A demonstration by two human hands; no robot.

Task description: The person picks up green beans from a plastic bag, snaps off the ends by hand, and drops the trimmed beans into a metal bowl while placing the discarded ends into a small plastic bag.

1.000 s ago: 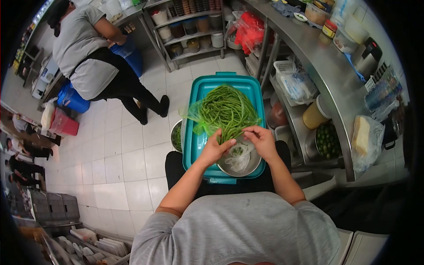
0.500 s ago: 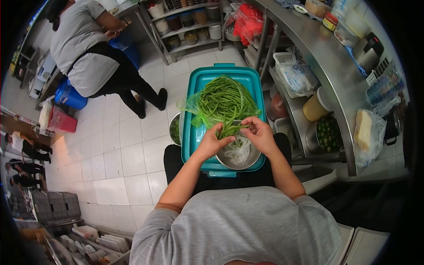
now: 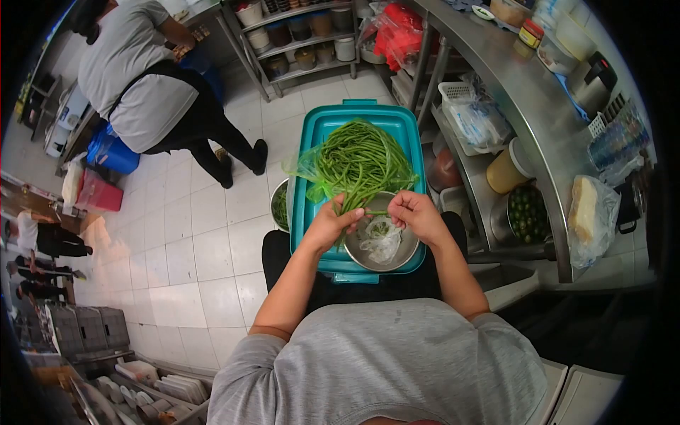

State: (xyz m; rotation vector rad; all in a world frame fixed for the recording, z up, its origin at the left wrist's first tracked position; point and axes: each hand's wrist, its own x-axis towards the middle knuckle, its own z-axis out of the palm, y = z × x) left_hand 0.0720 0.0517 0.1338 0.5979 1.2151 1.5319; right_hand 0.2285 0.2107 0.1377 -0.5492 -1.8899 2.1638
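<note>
A big heap of long green beans [image 3: 365, 159] lies in an opened green-tinted plastic bag [image 3: 304, 168] on a teal plastic lid or tub [image 3: 307, 234] across my lap. My left hand [image 3: 333, 224] is closed around a few beans at the near edge of the heap. Beside it my right hand [image 3: 419, 218] pinches the end of one bean, which stretches between both hands. Under them stands a metal bowl [image 3: 409, 255] holding a clear plastic bag [image 3: 381, 249] with small green bits.
A second bowl [image 3: 279, 212] with green pieces sits left of the tub. Steel shelving [image 3: 524, 134] on the right carries containers and a pot of small green fruit [image 3: 528, 216]. A co-worker [image 3: 145, 78] stands at the upper left; other people are farther off.
My left hand has drawn back slightly with the beans, now pointing more upright. My right fingers have curled in more tightly around the bean's end. The co-worker's arms have shifted a little.
</note>
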